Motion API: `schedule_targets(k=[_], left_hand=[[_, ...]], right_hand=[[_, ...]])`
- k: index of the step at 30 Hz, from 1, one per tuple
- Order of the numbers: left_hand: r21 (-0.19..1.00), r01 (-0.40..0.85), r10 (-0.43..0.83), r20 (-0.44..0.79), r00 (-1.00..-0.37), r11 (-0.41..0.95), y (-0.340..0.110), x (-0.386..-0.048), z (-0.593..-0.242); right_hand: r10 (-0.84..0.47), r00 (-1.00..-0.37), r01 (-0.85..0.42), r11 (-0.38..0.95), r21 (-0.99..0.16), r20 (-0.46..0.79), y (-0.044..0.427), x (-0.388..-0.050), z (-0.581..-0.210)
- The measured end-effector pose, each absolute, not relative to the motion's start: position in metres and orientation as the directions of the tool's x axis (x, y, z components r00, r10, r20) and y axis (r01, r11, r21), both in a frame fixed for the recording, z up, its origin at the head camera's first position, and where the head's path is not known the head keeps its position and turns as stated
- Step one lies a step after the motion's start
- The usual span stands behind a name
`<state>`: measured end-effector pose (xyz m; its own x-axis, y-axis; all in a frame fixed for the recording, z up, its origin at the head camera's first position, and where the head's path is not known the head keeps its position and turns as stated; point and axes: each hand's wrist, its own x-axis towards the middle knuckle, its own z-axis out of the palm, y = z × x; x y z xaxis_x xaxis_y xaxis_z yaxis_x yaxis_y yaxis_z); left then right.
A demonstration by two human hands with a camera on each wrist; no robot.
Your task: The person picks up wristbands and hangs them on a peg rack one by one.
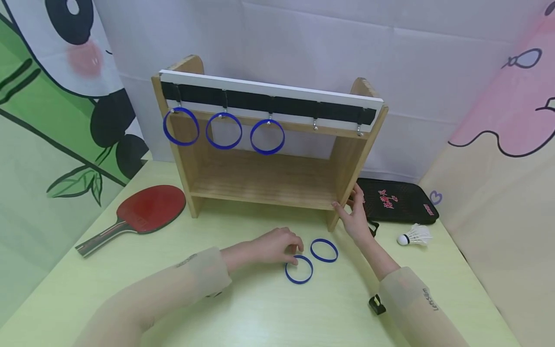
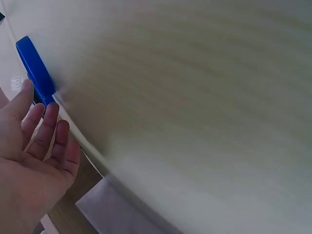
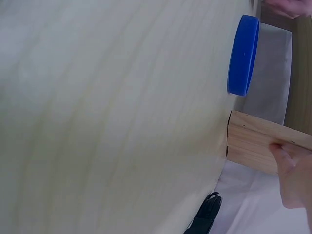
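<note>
My left hand [image 1: 277,246] reaches low over the table, thumb and fingers apart at the rim of a blue ring [image 1: 311,274]; I cannot tell whether they touch it. In the left wrist view its fingers are loosely bent near a blue band [image 2: 36,66]. A second blue ring [image 1: 324,260] lies just to the right. My right hand [image 1: 356,219] holds the lower right side panel of a wooden shelf [image 1: 264,176], its thumb against the panel's front edge. Three blue rings, including a middle one [image 1: 239,140], hang from hooks on the shelf's black-and-white strip [image 1: 295,106].
Two hooks at the strip's right end, such as one hook [image 1: 359,130], carry no ring. A red table tennis bat [image 1: 151,209] lies left of the shelf. On the right are a black case [image 1: 399,200], a shuttlecock [image 1: 414,236] and a small black object [image 1: 377,304].
</note>
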<state>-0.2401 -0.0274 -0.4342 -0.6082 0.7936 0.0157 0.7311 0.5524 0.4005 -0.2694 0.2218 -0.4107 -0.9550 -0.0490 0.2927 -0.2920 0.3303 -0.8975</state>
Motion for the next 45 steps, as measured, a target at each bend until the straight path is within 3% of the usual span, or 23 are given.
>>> schedule_targets(k=[12, 19, 24, 32, 45], left_hand=[[0.448, 0.712, 0.81, -0.049, -0.584, 0.54, -0.021, -0.25, -0.443], [0.446, 0.719, 0.814, -0.04, -0.579, 0.533, -0.018, -0.25, -0.444], [0.442, 0.743, 0.83, -0.006, -0.557, 0.502, -0.018, -0.248, -0.445], [0.408, 0.754, 0.818, 0.029, -0.574, 0.514, -0.02, -0.242, -0.434], [0.542, 0.679, 0.781, 0.066, -0.621, 0.495, -0.03, -0.225, -0.396]], right_hand=[[-0.035, -0.956, -0.285, 0.338, -0.897, 0.29, 0.221, -0.271, -0.416], [-0.042, -0.964, -0.26, 0.35, -0.9, 0.262, 0.21, -0.252, -0.387], [-0.037, -0.963, -0.261, 0.351, -0.899, 0.265, 0.215, -0.26, -0.396], [-0.027, -0.955, -0.286, 0.364, -0.887, 0.297, 0.223, -0.273, -0.414], [-0.028, -0.954, -0.289, 0.357, -0.888, 0.299, 0.224, -0.273, -0.417]])
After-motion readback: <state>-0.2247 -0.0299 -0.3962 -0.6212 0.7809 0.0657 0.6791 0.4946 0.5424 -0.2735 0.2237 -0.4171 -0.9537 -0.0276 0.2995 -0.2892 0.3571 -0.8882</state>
